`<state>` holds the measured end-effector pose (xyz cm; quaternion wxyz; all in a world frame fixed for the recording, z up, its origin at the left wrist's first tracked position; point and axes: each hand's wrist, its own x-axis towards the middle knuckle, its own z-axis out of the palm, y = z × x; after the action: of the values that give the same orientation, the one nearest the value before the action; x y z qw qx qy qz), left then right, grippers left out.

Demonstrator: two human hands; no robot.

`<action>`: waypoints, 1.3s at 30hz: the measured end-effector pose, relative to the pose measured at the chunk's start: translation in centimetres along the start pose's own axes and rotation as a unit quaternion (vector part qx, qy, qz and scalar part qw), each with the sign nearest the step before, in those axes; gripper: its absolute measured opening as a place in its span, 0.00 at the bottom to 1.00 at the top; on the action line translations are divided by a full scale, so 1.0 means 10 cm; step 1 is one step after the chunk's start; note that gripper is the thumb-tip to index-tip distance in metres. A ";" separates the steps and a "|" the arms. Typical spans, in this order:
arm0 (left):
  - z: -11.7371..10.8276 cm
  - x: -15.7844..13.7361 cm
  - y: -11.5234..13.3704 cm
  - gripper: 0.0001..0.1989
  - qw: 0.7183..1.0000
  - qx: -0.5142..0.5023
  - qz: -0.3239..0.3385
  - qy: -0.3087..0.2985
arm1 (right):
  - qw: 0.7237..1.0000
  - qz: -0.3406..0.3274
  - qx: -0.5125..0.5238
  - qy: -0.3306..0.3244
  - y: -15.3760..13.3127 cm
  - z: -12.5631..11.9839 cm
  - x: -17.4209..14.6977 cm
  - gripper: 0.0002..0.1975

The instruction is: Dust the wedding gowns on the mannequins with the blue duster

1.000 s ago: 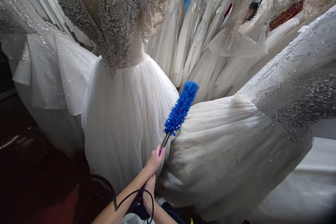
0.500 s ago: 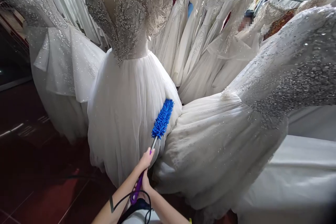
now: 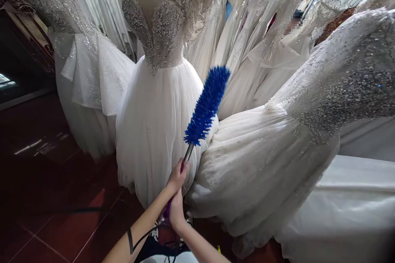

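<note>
Gripping blue duster (image 3: 207, 107) by purple handle (image 3: 167, 212), with left hand (image 3: 177, 176) above right hand (image 3: 176, 211). Holding aslant before white dress (image 3: 154, 131). Apparently under way; cannot tell finished portion from remaining.

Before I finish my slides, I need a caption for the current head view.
Left hand above right hand on a blue duster, held up before white gowns.

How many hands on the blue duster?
2: the left hand is higher on the blue duster, near the metal shaft; the right hand is lower, at the purple handle. Some fingers are hidden.
</note>
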<state>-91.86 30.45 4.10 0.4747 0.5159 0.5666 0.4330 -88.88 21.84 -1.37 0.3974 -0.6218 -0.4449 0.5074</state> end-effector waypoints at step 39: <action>-1.03 0.66 -1.13 0.16 0.790 -0.452 -0.404 0.091 | 0.924 -0.008 -0.330 -0.194 -0.16 0.13 1.04 0.23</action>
<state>-104.09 35.96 -5.75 0.7316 -0.0760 0.5033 0.4534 -89.43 32.24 -2.99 0.0796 -0.6034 -0.6605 0.4397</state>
